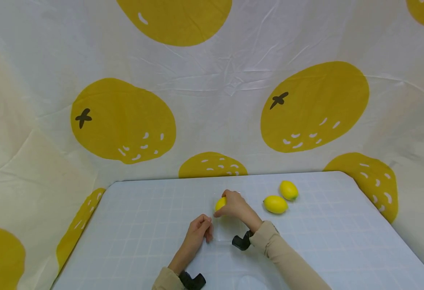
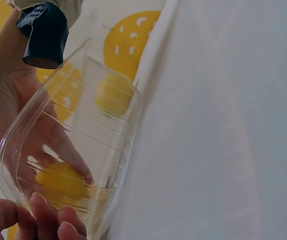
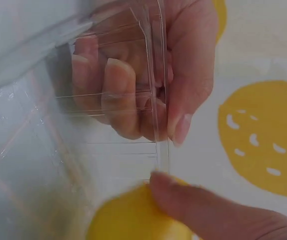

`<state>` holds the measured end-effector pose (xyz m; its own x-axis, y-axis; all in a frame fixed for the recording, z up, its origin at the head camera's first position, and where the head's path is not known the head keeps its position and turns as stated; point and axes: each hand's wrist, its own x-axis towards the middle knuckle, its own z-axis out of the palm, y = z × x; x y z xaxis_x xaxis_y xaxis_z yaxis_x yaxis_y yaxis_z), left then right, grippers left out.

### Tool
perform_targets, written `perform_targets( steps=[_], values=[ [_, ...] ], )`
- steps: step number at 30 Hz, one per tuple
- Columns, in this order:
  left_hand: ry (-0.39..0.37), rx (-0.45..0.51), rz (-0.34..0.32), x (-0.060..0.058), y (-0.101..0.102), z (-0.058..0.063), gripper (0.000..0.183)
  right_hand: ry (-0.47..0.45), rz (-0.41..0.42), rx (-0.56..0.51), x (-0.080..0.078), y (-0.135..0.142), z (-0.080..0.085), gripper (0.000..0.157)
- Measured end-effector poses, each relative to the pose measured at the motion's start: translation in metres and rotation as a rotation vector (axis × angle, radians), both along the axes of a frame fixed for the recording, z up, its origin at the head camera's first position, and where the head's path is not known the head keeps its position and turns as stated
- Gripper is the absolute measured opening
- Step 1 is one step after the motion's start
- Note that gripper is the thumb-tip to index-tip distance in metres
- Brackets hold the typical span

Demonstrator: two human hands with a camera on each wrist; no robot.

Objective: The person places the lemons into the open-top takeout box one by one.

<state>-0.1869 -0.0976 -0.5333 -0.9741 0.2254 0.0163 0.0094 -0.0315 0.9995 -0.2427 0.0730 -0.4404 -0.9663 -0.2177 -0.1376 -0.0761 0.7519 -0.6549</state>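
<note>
A clear plastic container (image 1: 223, 237) lies on the table in front of me, its long side running away from me. My right hand (image 1: 236, 206) reaches over its far end and grips a yellow lemon (image 1: 220, 204) between thumb and fingers. Through the clear wall, the left wrist view shows this lemon (image 2: 62, 181) low inside the container. At the left side, my left hand (image 1: 197, 230) pinches the container's rim (image 3: 161, 120), its fingers curled beneath and the thumb on the other side.
Two more lemons, one nearer (image 1: 275, 204) and one farther (image 1: 288, 190), lie on the table right of the container. A faint clear plastic piece (image 1: 251, 282) is at the bottom of the head view. Behind the table hangs a lemon-print cloth (image 1: 219, 121).
</note>
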Motion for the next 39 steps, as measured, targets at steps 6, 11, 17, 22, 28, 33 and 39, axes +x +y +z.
perform_targets(
  steps=[6,11,17,22,28,33,39],
  values=[
    [-0.018,-0.017,-0.005,0.0,-0.001,0.001,0.029,0.002,0.006,0.004,-0.001,0.001,0.0,0.052],
    [-0.003,-0.021,-0.016,0.0,0.0,0.0,0.032,0.0,-0.001,-0.002,0.0,0.003,-0.001,0.051],
    [0.027,-0.028,-0.04,0.0,0.0,0.0,0.033,-0.041,-0.044,-0.032,0.003,0.005,-0.002,0.052],
    [0.033,-0.035,-0.055,-0.002,-0.002,0.0,0.031,-0.034,-0.064,-0.045,0.005,0.007,-0.001,0.05],
    [0.034,-0.042,-0.079,-0.004,-0.005,-0.001,0.031,-0.005,-0.076,-0.054,0.009,0.011,-0.001,0.046],
    [0.032,-0.047,-0.102,-0.005,-0.007,-0.002,0.032,0.02,-0.065,-0.074,0.01,0.014,-0.002,0.046],
    [0.03,-0.058,-0.126,-0.006,-0.008,-0.002,0.033,-0.004,-0.069,-0.146,0.013,0.016,-0.005,0.05]
  ],
)
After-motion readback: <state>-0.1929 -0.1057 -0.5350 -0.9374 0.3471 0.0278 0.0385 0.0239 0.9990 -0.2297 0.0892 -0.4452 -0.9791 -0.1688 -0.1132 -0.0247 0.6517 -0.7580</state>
